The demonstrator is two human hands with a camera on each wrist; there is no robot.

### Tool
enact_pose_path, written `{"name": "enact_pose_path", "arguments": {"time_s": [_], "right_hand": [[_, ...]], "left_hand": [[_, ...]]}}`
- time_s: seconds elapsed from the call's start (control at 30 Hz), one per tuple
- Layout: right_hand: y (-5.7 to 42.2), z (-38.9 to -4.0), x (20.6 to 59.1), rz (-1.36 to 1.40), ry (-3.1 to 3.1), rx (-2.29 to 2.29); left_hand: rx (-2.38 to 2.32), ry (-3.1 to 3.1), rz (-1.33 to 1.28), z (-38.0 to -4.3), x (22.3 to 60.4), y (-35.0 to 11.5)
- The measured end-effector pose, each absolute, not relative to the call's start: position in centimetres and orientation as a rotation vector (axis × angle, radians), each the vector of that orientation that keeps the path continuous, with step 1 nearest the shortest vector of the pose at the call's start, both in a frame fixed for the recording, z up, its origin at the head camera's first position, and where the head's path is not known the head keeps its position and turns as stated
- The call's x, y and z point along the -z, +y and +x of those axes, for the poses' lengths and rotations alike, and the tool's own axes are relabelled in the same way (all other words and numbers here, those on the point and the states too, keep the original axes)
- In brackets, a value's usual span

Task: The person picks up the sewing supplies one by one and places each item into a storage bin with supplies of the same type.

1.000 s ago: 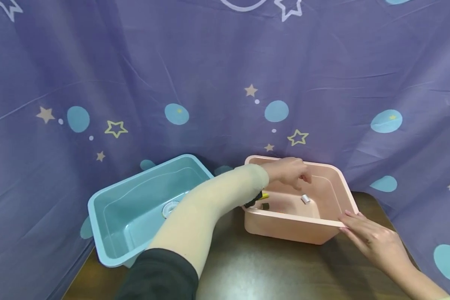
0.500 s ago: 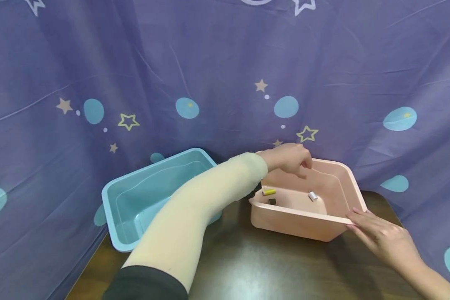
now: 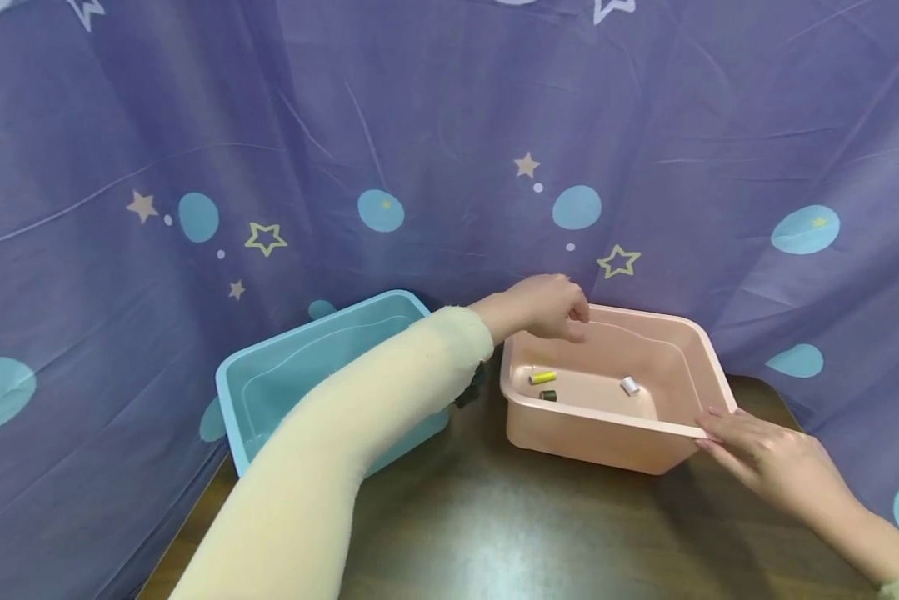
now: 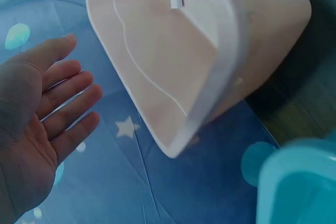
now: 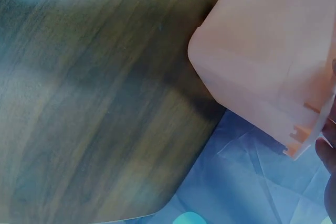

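Note:
My left hand [image 3: 550, 307] is raised over the left end of the pink plastic tub [image 3: 599, 425], near its back rim. In the left wrist view its fingers are loosely spread and the palm holds nothing. My right hand [image 3: 782, 467] grips the tub's front right corner, fingers over the rim and thumb against the outside. On the tub's floor lie three small cylinders: a yellow one [image 3: 542, 377], a dark green one [image 3: 548, 395] beside it, and a white one [image 3: 630, 386] further right.
A light blue tub [image 3: 227, 392] stands at the left, partly hidden behind my left sleeve [image 3: 344, 442]. Both tubs are on a dark wooden table [image 3: 494, 533]. A purple-blue curtain [image 3: 449, 142] with stars and dots hangs right behind them.
My left hand has moved left and up, from over the pink tub's middle to its left end, uncovering the yellow and dark green cylinders. My right hand stays on the rim.

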State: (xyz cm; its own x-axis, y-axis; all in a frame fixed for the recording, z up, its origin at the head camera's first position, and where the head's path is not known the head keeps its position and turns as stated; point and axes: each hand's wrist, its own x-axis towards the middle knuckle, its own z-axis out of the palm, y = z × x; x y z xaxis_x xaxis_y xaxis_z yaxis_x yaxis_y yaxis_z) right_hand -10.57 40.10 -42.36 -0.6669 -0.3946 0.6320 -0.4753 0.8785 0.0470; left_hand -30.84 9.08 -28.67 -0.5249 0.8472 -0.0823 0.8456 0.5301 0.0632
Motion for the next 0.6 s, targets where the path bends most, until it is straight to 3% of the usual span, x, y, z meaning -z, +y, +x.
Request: {"name": "enact_pose_path", "arguments": {"time_s": [0.6], "right_hand": [[39.2, -13.4, 36.8, 0.507, -2.675, -0.147]], "left_hand": [[0.044, 2.795, 1.202, -29.8, 28.7, 0.9]]}}
